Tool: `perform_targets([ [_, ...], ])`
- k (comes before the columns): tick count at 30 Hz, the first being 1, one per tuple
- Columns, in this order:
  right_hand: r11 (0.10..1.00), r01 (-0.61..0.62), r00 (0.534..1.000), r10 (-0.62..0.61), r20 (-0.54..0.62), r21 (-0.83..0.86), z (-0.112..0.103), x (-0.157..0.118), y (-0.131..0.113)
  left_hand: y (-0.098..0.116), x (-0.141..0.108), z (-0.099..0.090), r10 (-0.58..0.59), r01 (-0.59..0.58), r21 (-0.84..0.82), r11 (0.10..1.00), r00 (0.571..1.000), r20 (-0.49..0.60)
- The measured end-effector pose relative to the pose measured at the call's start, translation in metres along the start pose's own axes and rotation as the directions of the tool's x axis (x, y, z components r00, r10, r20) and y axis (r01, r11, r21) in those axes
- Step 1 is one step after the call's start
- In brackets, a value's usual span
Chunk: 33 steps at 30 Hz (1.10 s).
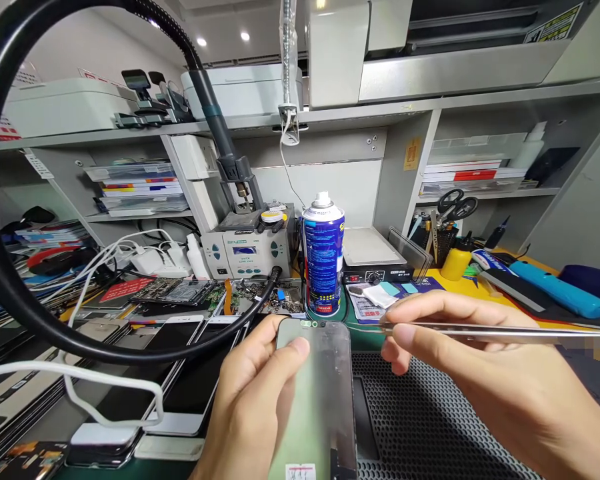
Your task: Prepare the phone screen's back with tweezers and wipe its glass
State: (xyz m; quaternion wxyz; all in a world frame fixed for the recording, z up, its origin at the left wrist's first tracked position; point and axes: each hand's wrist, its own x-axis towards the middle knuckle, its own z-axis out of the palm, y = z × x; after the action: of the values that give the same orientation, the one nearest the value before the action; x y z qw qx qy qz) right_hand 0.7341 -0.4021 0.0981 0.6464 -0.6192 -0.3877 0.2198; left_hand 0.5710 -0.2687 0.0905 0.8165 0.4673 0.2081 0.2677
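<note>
My left hand holds a phone screen panel upright-tilted over the bench, thumb pressed on its upper glass. The panel is greyish green with a small ringed cutout at its top edge. My right hand pinches metal tweezers, whose long shaft runs off to the right. A thin wire or tip extends left from my fingers toward the panel's top edge. The hands are close together above a black perforated mat.
A blue spray can stands just behind the panel. A soldering station with a thick black hose sits left, with circuit boards and several phones. A hot plate, scissors and blue case lie right.
</note>
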Motion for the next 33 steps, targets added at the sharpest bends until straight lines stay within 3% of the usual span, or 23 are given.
perform_targets([
  [8,0.990,0.073,0.996,-0.067,0.054,-0.120,0.005,-0.001,-0.013,0.001,0.000,0.004,0.029,-0.025,0.063,0.998,0.997,-0.073],
  [14,0.976,0.118,0.992,-0.108,0.064,-0.181,0.004,-0.002,-0.014,-0.001,-0.001,0.003,0.105,-0.101,0.118,0.988,0.994,-0.023],
  [18,0.978,0.130,0.989,-0.116,0.095,-0.164,0.004,-0.002,-0.015,0.001,-0.002,0.007,0.159,-0.156,0.180,0.971,0.987,-0.002],
  [33,0.998,0.051,0.992,-0.048,0.119,-0.029,0.000,-0.002,-0.007,0.001,-0.002,0.007,0.166,-0.164,0.192,0.968,0.986,0.003],
])
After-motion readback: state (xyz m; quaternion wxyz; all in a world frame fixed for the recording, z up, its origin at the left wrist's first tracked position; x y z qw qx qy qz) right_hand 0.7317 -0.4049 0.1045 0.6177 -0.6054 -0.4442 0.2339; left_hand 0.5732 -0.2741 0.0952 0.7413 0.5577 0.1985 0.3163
